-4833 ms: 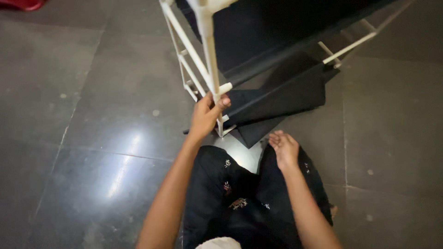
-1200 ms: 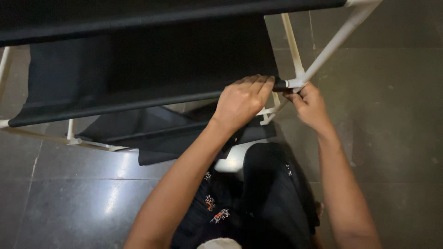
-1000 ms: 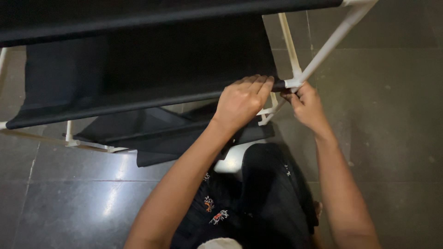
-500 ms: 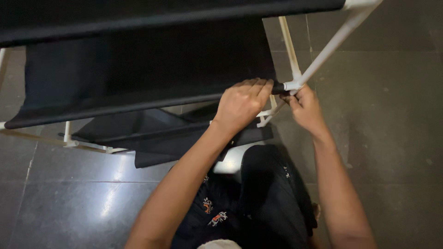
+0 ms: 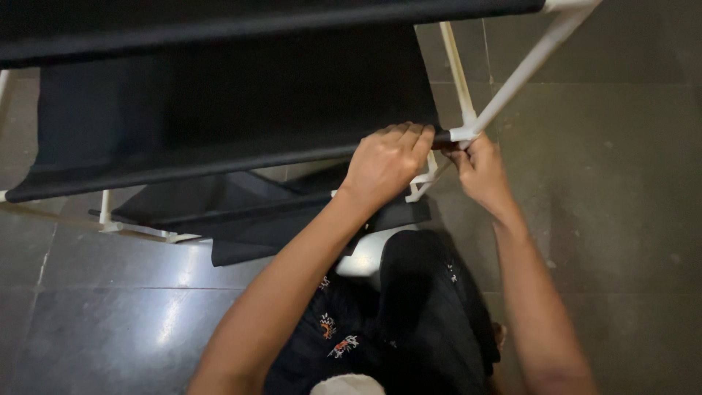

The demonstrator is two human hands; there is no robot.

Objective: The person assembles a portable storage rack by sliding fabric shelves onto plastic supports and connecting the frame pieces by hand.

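A rack of white tubes (image 5: 521, 73) with black fabric shelves (image 5: 219, 102) stands in front of me. My left hand (image 5: 386, 159) is closed over the front bar of the middle fabric shelf, near its right end. My right hand (image 5: 477, 170) grips the white corner connector (image 5: 465, 134) where that bar meets the slanted white tube. The two hands are close together, about a hand's width apart. A lower black shelf (image 5: 248, 219) sags below.
Dark grey glossy floor tiles (image 5: 621, 183) surround the rack. My legs in black patterned trousers (image 5: 409, 314) are below the hands. White tube feet (image 5: 110, 223) of the rack rest on the floor at the left.
Since the oldest frame the view swung and both hands rose to the right end of the middle shelf bar. Over the last second the hands have barely moved.
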